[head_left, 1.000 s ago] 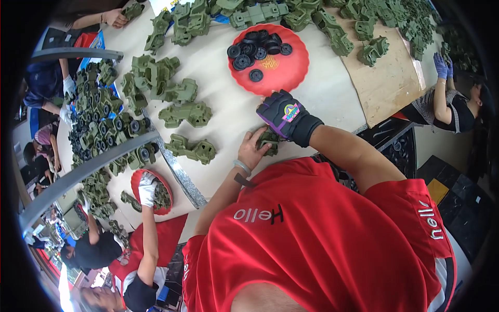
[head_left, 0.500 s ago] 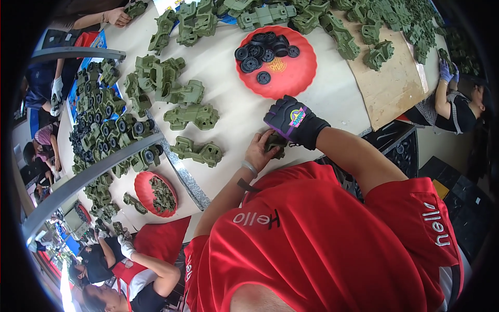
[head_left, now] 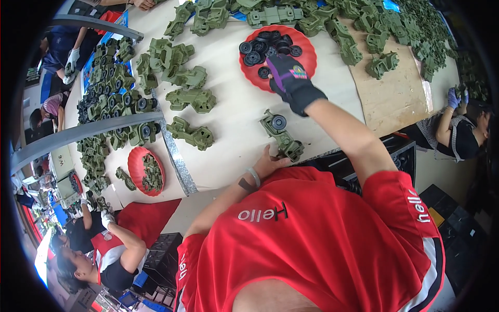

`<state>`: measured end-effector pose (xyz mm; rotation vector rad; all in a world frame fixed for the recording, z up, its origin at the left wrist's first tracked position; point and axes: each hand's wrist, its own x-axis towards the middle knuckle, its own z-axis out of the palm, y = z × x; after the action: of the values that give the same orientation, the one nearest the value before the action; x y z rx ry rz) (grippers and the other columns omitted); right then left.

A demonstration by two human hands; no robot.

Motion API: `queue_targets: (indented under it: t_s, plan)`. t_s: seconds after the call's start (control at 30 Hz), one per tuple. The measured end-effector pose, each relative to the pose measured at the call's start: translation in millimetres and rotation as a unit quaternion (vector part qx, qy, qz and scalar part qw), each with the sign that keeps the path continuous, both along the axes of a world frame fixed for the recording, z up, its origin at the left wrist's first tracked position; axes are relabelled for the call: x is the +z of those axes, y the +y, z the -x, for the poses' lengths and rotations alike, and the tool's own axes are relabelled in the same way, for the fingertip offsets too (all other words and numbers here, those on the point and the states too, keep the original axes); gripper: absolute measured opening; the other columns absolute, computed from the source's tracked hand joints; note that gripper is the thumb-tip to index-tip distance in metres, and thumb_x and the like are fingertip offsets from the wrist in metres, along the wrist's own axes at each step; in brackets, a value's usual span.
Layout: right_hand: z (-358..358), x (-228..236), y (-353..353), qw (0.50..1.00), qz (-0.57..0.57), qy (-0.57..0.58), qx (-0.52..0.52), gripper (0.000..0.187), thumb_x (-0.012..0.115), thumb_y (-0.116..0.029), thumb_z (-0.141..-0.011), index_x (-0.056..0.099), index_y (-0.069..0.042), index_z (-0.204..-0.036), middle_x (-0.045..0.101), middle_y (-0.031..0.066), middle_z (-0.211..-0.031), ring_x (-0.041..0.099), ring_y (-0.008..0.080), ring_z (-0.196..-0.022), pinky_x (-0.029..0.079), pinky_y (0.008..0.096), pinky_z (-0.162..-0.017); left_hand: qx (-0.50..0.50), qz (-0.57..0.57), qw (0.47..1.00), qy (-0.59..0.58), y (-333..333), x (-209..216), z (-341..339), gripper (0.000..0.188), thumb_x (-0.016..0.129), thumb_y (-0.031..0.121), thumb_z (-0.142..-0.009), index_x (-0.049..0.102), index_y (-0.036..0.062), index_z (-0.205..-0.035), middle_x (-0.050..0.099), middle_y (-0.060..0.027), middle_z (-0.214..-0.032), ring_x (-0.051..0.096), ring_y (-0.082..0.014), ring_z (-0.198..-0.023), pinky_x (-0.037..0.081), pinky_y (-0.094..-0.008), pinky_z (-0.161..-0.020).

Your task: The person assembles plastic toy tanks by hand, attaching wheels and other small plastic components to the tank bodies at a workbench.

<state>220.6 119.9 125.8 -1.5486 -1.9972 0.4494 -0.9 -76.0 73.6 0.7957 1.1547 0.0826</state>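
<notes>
My right hand [head_left: 292,82], in a black and purple glove with bare fingertips, reaches over the near rim of a red scalloped tray [head_left: 310,54]. Its fingertips are at the edge of a single black toy wheel [head_left: 264,72]; the glove hides most of the fingers, so I cannot tell whether they grip it. More black wheels [head_left: 255,57] lie farther back in the tray. On the table before me is an olive-green toy vehicle [head_left: 283,136] with one black wheel showing. My bare left hand [head_left: 266,164] rests by its near end, thumb and fingers apart.
Loose green toy vehicles [head_left: 192,100] lie to the left, with more piled along the far side. Beyond a grey metal bar [head_left: 93,129] are wheeled vehicles and a red bowl [head_left: 132,165] of small green parts. Brown cardboard [head_left: 382,99] covers the table at right. Co-workers stand at both sides.
My right hand has moved from the toy vehicle to the wheels in the red tray. My left hand has loosened, and the toy vehicle now lies exposed on the table.
</notes>
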Motion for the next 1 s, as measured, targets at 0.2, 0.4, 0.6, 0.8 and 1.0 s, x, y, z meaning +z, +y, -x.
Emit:
queue_targets:
  t_s: [0.2,0.4,0.6,0.8,1.0]
  plan:
    - [-9,-38,40,0.976,0.124,-0.172,0.056,0.036,0.066,-0.008,-0.084,0.064,-0.006,-0.12,0.068,0.0211,-0.113,0.066,0.0403,-0.107,0.055,0.0483,-0.088,-0.252,-0.45,0.808,0.285,47,73,13,0.098,0.081,0.015,-0.076,0.031,0.0147,-0.16,0.041,-0.0182,-0.153,0.036,-0.0419,-0.146,0.041,-0.0559,-0.113]
    - [-34,-17,20,0.988,0.155,-0.009,0.014,0.025,0.061,-0.02,-0.097,0.065,-0.005,-0.116,0.07,0.0202,-0.109,0.068,0.0397,-0.096,0.053,0.0478,-0.081,-0.458,-0.693,0.518,0.205,98,53,-32,0.079,0.078,0.008,-0.075,0.049,0.0222,-0.148,0.048,-0.0124,-0.144,0.028,-0.039,-0.152,0.027,-0.0682,-0.118]
    - [-82,8,-107,0.865,0.275,0.392,-0.148,0.032,0.064,-0.031,-0.103,0.066,-0.006,-0.124,0.064,0.0006,-0.098,0.056,0.0114,-0.081,0.05,0.0281,-0.073,-0.464,-0.579,0.632,0.224,96,30,-35,0.053,0.083,0.027,-0.076,0.065,0.0161,-0.125,0.052,-0.0133,-0.131,0.048,-0.035,-0.13,0.035,-0.0618,-0.113]
    - [-69,9,-175,0.844,0.334,0.384,-0.167,0.025,0.064,-0.026,-0.102,0.07,-0.005,-0.116,0.068,0.003,-0.097,0.06,0.0141,-0.083,0.051,0.0292,-0.077,-0.361,-0.524,0.724,0.266,72,26,-33,0.053,0.087,0.034,-0.073,0.067,0.0141,-0.117,0.051,-0.013,-0.123,0.053,-0.0352,-0.117,0.046,-0.055,-0.101]
    - [-52,-22,-177,0.951,0.22,0.172,-0.13,0.021,0.067,-0.023,-0.091,0.074,-0.006,-0.103,0.069,0.0187,-0.096,0.066,0.0407,-0.095,0.053,0.0483,-0.083,-0.346,-0.529,0.728,0.265,71,28,-37,0.051,0.086,0.028,-0.072,0.066,0.0111,-0.116,0.052,-0.0142,-0.124,0.053,-0.036,-0.117,0.055,-0.0494,-0.091]
